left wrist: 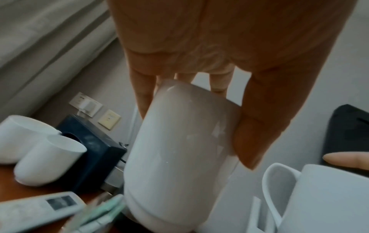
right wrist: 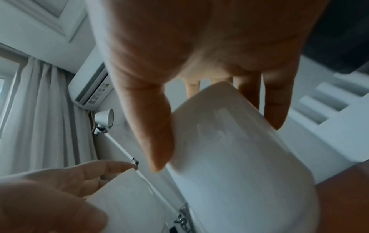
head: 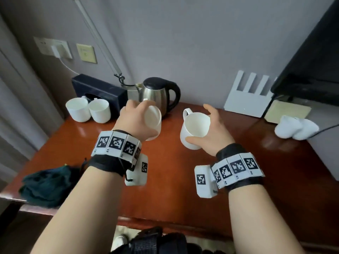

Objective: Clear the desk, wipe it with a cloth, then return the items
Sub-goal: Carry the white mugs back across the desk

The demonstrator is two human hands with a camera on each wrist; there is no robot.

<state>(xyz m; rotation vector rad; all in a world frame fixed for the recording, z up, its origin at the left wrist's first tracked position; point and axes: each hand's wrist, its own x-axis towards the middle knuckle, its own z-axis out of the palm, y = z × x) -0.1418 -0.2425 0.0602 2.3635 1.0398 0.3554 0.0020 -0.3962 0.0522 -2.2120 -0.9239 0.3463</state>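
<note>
While each hand clasps a mug by its wall, left hand (head: 134,116) tilting its mug (head: 153,121), right hand (head: 214,131) keeps its mug (head: 194,131) upright above the desk (head: 165,171), seemingly for carrying two at once.

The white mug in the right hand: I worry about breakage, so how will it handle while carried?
The mug looks like glossy glazed ceramic, so probably rigid, slippery and apt to chip if knocked. The right hand grips its body, not the handle, so it may slip. It looks empty, hence probably fairly light.
</note>
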